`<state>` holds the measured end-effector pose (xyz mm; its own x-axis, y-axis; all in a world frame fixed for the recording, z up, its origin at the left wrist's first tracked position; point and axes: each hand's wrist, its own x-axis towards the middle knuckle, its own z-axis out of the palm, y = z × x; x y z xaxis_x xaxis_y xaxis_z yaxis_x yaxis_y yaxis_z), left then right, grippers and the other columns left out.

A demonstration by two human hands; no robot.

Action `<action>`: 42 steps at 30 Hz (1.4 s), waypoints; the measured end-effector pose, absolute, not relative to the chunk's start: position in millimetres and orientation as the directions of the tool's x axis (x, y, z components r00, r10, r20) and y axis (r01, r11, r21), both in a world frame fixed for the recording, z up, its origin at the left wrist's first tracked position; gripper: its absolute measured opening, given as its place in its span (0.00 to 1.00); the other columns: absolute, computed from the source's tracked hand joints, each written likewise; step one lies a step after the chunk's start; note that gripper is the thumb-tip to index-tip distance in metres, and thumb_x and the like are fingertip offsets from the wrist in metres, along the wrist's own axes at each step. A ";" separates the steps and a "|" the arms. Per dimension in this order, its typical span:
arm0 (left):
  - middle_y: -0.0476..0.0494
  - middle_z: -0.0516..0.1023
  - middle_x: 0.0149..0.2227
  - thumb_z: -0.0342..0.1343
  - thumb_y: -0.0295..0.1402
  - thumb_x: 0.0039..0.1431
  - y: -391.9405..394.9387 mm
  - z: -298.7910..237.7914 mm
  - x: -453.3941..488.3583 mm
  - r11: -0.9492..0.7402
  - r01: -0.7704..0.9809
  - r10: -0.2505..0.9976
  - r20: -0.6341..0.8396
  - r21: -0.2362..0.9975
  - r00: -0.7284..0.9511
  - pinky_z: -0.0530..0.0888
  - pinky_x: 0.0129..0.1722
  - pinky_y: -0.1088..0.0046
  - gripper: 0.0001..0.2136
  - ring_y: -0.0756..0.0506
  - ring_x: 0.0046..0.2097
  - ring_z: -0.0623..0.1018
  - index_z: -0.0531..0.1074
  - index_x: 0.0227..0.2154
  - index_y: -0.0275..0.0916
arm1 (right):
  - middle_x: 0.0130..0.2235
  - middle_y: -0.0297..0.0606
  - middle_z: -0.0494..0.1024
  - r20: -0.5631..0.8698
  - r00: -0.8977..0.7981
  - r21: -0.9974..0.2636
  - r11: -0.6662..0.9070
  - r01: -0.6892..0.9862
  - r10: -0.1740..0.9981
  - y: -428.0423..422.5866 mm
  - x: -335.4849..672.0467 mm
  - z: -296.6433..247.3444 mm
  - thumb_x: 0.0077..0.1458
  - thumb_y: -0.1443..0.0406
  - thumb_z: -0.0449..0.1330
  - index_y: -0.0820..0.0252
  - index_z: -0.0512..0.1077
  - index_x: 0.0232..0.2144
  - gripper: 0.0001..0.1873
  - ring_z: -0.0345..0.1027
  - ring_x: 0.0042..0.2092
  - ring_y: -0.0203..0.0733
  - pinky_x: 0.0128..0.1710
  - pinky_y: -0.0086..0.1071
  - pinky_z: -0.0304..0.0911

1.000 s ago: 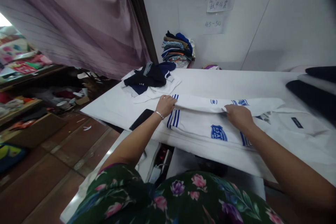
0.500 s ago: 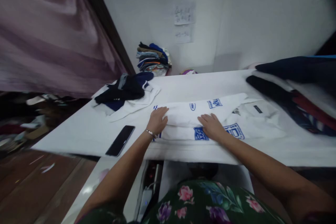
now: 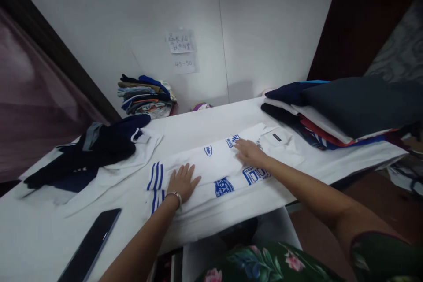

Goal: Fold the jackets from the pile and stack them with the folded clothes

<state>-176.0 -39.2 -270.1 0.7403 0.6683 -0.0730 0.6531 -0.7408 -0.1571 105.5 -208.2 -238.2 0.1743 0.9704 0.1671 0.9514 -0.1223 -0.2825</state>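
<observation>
A white shirt [image 3: 198,172] with blue printed patches and blue stripes at one end lies folded lengthwise on the white-covered table [image 3: 211,128]. Its collar, with a dark label inside, points to the right. My left hand [image 3: 183,183], a bracelet at its wrist, rests palm down on the cloth near the striped end, fingers spread. Farther along, my right hand [image 3: 250,153] lies flat on the shirt beside a blue print close to the collar, fingers stretched out. Neither hand grips anything.
A dark phone [image 3: 90,244] lies at the front left. Behind it is a loose heap of dark and white clothes [image 3: 109,147]. A folded clothes pile [image 3: 343,108] stands at the right, another clothes stack [image 3: 145,97] beyond the far edge. Paper notes [image 3: 183,50] hang on the wall.
The view has swung to the right. My right hand has slid up the shirt toward the upper print near the collar. My left hand has moved inward from the striped end, uncovering the stripes.
</observation>
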 end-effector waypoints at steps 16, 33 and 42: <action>0.40 0.54 0.66 0.39 0.45 0.64 -35.7 -277.0 -177.8 -0.752 0.639 0.651 -0.032 -0.164 0.758 0.51 0.62 0.48 0.27 0.38 0.66 0.54 0.56 0.63 0.41 | 0.61 0.61 0.58 -0.064 0.708 -0.097 -0.711 0.697 0.703 -197.6 189.5 -268.2 0.59 0.50 0.46 0.74 0.60 0.58 0.36 0.47 0.63 0.56 0.57 0.49 0.47; 0.41 0.53 0.66 0.40 0.45 0.63 -36.9 -273.8 -176.5 -0.748 0.640 0.657 -0.054 -0.178 0.752 0.53 0.62 0.50 0.27 0.38 0.66 0.54 0.56 0.63 0.42 | 0.67 0.57 0.45 -0.099 0.756 -0.169 -0.760 0.628 0.647 -170.9 218.6 -275.4 0.60 0.47 0.40 0.73 0.51 0.63 0.40 0.33 0.67 0.54 0.62 0.50 0.35; 0.41 0.52 0.66 0.40 0.45 0.64 -38.7 -271.4 -175.2 -0.745 0.638 0.659 -0.066 -0.196 0.749 0.54 0.61 0.50 0.27 0.38 0.66 0.55 0.56 0.63 0.41 | 0.66 0.56 0.49 -0.109 0.705 -0.206 -0.710 0.673 0.700 -161.7 195.2 -241.0 0.60 0.46 0.43 0.67 0.58 0.61 0.38 0.39 0.66 0.57 0.61 0.53 0.38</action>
<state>-175.2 -38.7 -271.4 0.7492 0.6590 -0.0657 0.6379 -0.7447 -0.1961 195.2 -161.7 -241.0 0.7054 0.7004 -0.1086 0.6734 -0.7101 -0.2060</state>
